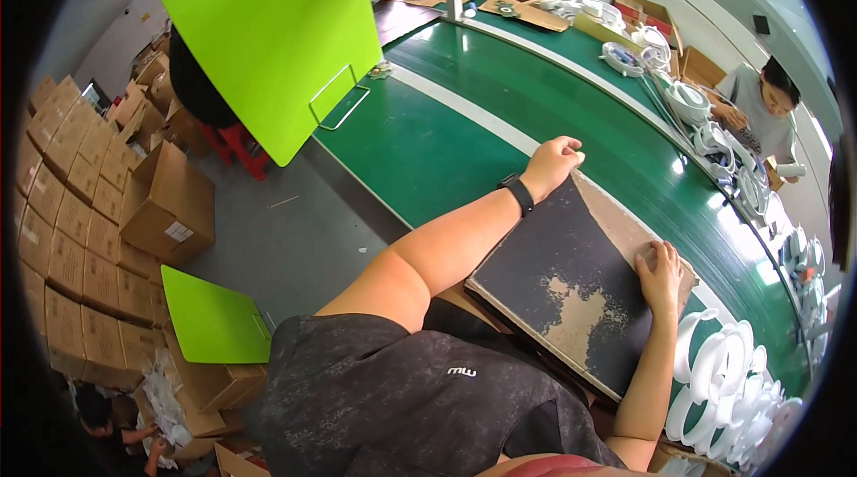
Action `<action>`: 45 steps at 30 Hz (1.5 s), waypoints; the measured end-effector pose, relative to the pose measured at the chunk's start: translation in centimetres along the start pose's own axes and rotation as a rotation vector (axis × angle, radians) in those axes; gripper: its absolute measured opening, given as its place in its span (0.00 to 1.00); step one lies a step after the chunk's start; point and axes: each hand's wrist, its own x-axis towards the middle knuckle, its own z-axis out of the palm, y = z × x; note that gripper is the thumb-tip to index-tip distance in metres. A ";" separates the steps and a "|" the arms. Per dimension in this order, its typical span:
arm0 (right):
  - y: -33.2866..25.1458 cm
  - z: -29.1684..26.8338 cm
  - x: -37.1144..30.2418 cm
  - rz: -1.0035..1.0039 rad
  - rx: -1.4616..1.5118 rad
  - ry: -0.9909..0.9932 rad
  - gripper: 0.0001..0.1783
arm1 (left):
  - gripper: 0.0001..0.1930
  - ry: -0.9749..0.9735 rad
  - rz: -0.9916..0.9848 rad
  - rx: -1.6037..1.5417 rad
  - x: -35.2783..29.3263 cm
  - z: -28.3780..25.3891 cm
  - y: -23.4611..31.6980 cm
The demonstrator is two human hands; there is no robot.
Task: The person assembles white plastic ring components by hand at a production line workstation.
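A black board (536, 254) with worn edges and a large bare tan patch lies tilted between my body and the green conveyor. Along its far side shows a strip of bare brown board (616, 214). My left hand (553, 168), with a black band on the wrist, is at the board's far left corner. Its fingers are curled together, and whatever they may hold is hidden. My right hand (659, 275) rests on the brown strip near the right corner, fingers apart and slightly bent, holding nothing visible.
The green conveyor (428, 133) runs past me. White ring-shaped parts (714, 379) are piled at my right; more line the far side. A bright green panel (277, 40) with a wire holder stands left. Cartons (170, 200) are stacked behind it. Co-workers (763, 107) sit across the conveyor.
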 end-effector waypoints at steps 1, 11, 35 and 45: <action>0.1 0.1 -0.1 0.000 -0.003 0.005 0.27 | 0.16 -0.025 -0.021 -0.020 -0.1 0.1 0.2; -0.5 -0.3 -0.3 0.013 -0.011 0.008 0.27 | 0.15 -0.043 -0.060 0.031 -0.4 0.2 0.9; -0.7 -0.2 -0.3 0.018 -0.024 -0.007 0.29 | 0.18 -0.076 -0.060 0.006 -0.8 0.2 1.8; -0.4 0.0 -0.2 0.001 -0.024 0.022 0.29 | 0.28 -0.095 -0.361 -0.335 -1.8 0.1 4.0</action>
